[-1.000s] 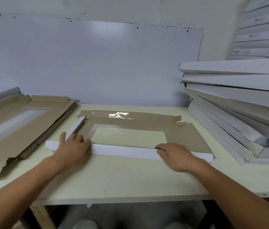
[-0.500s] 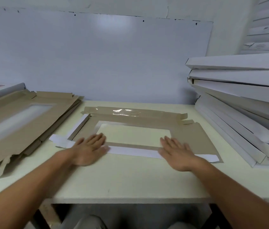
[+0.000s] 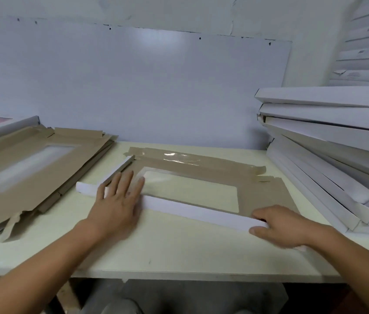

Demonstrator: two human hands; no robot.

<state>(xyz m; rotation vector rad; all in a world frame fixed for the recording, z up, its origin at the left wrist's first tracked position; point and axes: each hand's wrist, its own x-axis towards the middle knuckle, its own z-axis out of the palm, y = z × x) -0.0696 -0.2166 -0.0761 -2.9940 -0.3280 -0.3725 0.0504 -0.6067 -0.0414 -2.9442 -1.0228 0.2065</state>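
Observation:
A flat brown cardboard box blank [image 3: 262,193] with a clear film window [image 3: 192,192] lies on the pale table [image 3: 179,250]. Its near long flap [image 3: 197,213], white on the outside, is folded up along the front edge. My left hand [image 3: 117,205] lies flat with straight fingers on the flap's left end and the blank's left corner. My right hand [image 3: 281,225] grips the flap's right end, thumb in front and fingers curled behind it. A short side flap [image 3: 120,167] stands raised at the blank's left edge.
A pile of the same flat brown blanks [image 3: 31,168] lies at the left of the table. Tall leaning stacks of folded white boxes [image 3: 328,155] fill the right side. A white board [image 3: 133,87] covers the wall behind. The table's front edge runs just below my forearms.
Both hands lay flat pressing the flap half a second ago. Now the right hand has slid to the flap's right end and curled round it, raising the flap; the left hand stays flat.

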